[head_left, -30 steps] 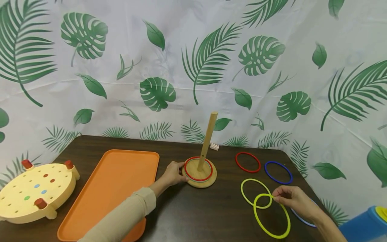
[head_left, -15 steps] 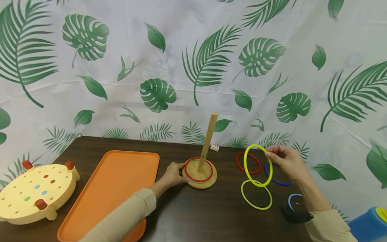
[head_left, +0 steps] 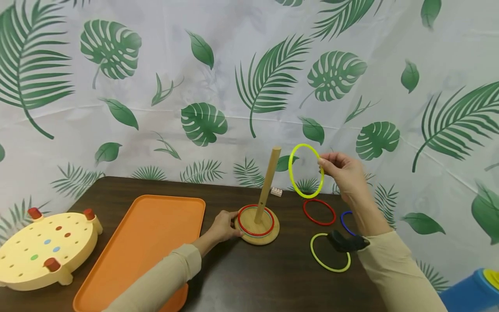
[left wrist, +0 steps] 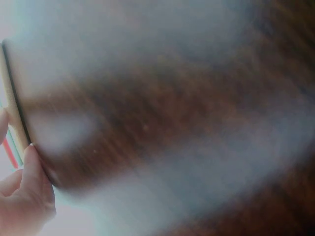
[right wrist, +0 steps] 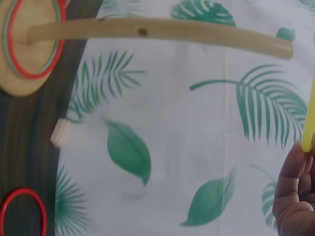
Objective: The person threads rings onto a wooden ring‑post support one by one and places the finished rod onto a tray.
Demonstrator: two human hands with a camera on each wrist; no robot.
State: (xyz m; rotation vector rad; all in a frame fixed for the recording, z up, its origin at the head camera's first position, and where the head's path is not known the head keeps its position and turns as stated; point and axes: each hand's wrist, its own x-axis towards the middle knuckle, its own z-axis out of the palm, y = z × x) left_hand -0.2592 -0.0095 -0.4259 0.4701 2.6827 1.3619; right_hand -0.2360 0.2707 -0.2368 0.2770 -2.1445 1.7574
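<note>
A bright yellow ring [head_left: 292, 173] is pinched between thumb and fingers of my right hand [head_left: 345, 175], raised to the right of the wooden post [head_left: 267, 182]. The right wrist view shows the ring's edge [right wrist: 309, 123] at the fingertips. Around the post's foot, a red ring [head_left: 239, 218] and a greenish ring lie on the round wooden base [head_left: 259, 239]. My left hand [head_left: 223, 227] grips the base's left edge; in the left wrist view its fingers [left wrist: 32, 172] touch the rim.
On the table at right lie a red ring [head_left: 319, 223], a yellow ring [head_left: 331, 269] and a blue ring [head_left: 344, 223], partly hidden by the right arm. An orange tray [head_left: 156, 234] and a yellow pegboard [head_left: 43, 242] stand left. A white brick [head_left: 276, 192] sits behind; a blue container [head_left: 468, 292] stands at right.
My right hand has lifted the bright yellow ring off the table area at right and carried it up and left toward the post. The left hand stays on the base.
</note>
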